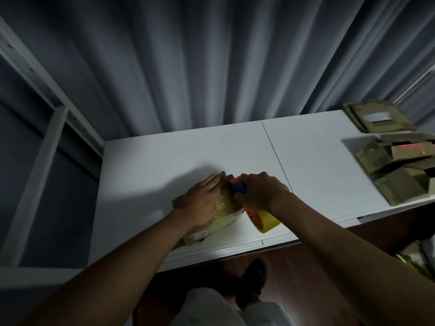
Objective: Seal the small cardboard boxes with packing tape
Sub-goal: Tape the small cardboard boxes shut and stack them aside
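The right hand has its fingers curled tight round the orange-and-blue plastic tape dispenser, with the fat roll of yellowish packing tape hanging off its near end. The left hand lies flat, fingers straight and together, pressing down on top of the small brown cardboard box already shiny with tape. The box sits near the front edge of the white tabletop, a bit left of centre.

Handling-wise I'd guess it's light and probably slides easily, and the taped skin looks slick, so pinning it from above with a flat palm makes sense. Cardboard's stiff at the edges but likely dents in the middle, so I'd hold at the corners.

Its long axis seems to run diagonally, from near-left to far-right, with the dispenser at the far end. More flattened brown cartons are piled well off to the right.
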